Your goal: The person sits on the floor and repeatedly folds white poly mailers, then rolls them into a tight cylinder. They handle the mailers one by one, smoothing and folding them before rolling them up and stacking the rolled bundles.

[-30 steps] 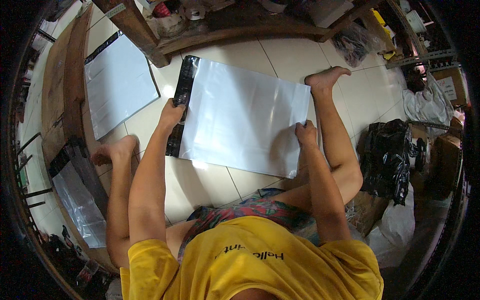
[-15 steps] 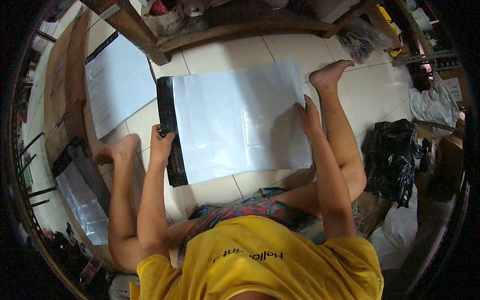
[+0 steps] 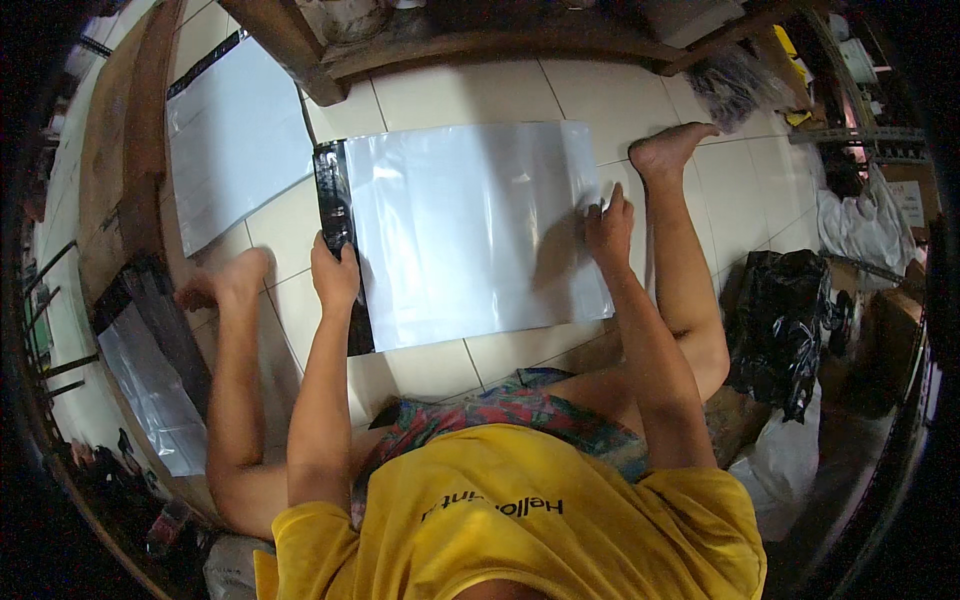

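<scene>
The left grip (image 3: 335, 275) has thumb and fingers pinching the left edge of a white plastic bag; the right grip (image 3: 610, 230) is at the opposite edge with its fingers partly spread, and whether it pinches the plastic cannot be told. Beneath everything lies the pale tiled floor (image 3: 460, 95), probably used because it gives a broad, flat surface. The white plastic bag (image 3: 475, 235) spans the space between the person's spread legs (image 3: 690, 260), which seem parted to leave it room; holding it from both ends likely keeps so limp a film flat. A second white bag (image 3: 240, 140) lies to the left, apart from it, and a crumpled black bag (image 3: 780, 320) sits beyond the right knee. Smallest is the black band (image 3: 335, 195) along the held edge, perhaps a convenient place to grasp.
</scene>
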Available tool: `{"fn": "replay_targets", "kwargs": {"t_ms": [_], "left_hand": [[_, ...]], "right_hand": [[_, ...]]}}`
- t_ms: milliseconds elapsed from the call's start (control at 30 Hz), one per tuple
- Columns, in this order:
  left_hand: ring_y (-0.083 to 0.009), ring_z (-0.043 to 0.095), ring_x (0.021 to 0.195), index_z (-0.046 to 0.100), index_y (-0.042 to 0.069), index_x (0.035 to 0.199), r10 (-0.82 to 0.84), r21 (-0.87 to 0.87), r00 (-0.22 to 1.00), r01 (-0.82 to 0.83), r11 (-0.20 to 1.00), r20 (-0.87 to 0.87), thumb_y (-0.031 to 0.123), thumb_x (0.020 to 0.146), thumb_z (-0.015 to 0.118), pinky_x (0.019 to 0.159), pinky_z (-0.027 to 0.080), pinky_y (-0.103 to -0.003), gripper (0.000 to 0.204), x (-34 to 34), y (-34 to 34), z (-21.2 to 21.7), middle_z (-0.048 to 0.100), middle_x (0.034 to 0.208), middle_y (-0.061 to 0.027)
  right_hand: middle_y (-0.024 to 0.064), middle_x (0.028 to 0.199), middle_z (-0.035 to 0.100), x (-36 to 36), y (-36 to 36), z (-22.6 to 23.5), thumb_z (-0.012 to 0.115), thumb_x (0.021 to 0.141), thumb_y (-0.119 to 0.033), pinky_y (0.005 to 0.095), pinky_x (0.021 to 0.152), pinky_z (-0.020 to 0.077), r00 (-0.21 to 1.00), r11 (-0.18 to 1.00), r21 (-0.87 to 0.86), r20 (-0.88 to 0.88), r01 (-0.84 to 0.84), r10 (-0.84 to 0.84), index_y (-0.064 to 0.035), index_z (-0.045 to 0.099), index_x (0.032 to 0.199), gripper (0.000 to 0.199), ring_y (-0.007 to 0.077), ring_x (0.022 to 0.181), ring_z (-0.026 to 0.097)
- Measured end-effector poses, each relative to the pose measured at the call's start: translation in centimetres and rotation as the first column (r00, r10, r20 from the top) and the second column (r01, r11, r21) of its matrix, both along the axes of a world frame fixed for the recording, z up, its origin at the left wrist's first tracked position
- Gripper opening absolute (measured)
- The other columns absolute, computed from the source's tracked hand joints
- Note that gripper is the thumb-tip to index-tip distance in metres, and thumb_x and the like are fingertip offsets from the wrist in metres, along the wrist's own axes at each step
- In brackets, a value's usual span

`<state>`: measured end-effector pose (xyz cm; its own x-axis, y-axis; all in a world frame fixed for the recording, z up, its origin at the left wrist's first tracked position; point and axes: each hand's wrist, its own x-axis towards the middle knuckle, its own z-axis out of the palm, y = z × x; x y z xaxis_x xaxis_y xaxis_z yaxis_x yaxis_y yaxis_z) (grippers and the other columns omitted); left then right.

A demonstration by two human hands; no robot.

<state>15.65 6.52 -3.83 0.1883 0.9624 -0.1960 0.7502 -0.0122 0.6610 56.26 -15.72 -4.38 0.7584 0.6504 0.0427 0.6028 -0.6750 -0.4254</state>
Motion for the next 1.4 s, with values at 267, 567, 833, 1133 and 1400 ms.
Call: {"fn": "replay_targets", "kwargs": {"t_ms": [267,567,833,1133,1400], "left_hand": [[-0.0411,0.058,0.111,0.044,-0.008,0.141,0.075,0.149,0.997,-0.073,0.986,-0.005,0.013,0.092,0.062,0.1,0.045,-0.045,0.056,1.1,-1.5,1.0,0.058,0.119,-0.0255],[-0.0466,0.042,0.123,0.037,-0.012,0.143,-0.076,0.461,0.995,0.101,0.881,-0.071,0.019,0.084,0.065,0.109,0.03,-0.055,0.073,6.4,-4.2,3.8,0.046,0.131,-0.0312],[-0.038,0.028,0.148,0.038,-0.003,0.148,-0.851,0.171,0.518,0.85,0.499,-0.092,0.049,0.091,0.059,0.123,0.017,-0.052,0.08,19.3,-17.1,1.6,0.034,0.158,-0.0215],[-0.041,0.02,0.151,0.029,-0.009,0.151,-0.492,0.14,0.79,0.57,0.81,-0.367,0.041,0.095,0.057,0.123,0.015,-0.053,0.08,3.9,-10.3,2.4,0.027,0.159,-0.0286],[-0.0392,0.017,0.152,0.026,-0.011,0.152,-0.458,0.129,0.793,0.544,0.829,-0.401,0.037,0.099,0.052,0.124,0.012,-0.051,0.076,2.8,-9.6,2.9,0.023,0.161,-0.0283]], "right_hand": [[0.0317,0.159,0.022,-5.8,-3.8,2.9,0.055,0.096,-0.044,0.0646,0.12,0.0121,0.841,0.815,-0.35,0.119,-0.462,0.528,0.0116,0.026,0.15,0.083,0.0474,0.149,0.018],[0.0307,0.161,0.018,-6.5,-3.9,3.0,0.05,0.095,-0.055,0.0711,0.116,0.0079,0.878,0.813,-0.399,0.041,-0.423,0.477,0.0055,0.028,0.153,0.087,0.0467,0.151,0.015],[0.0332,0.16,0.021,-5.0,-4.1,0.4,0.052,0.096,-0.047,0.0735,0.113,0.0126,0.826,0.802,-0.34,0.11,-0.491,0.552,-0.0043,0.028,0.156,0.077,0.0515,0.149,0.018],[0.0339,0.159,0.021,-6.1,-4.0,3.1,0.055,0.095,-0.043,0.074,0.113,0.0121,0.852,0.829,-0.311,0.095,-0.466,0.514,0.0004,0.028,0.154,0.078,0.053,0.148,0.017],[0.0332,0.16,0.019,-6.7,-6.3,1.0,0.054,0.097,-0.037,0.0639,0.12,0.0107,0.796,0.765,-0.362,0.092,-0.533,0.598,0.0077,0.027,0.152,0.076,0.0498,0.149,0.016]]}}
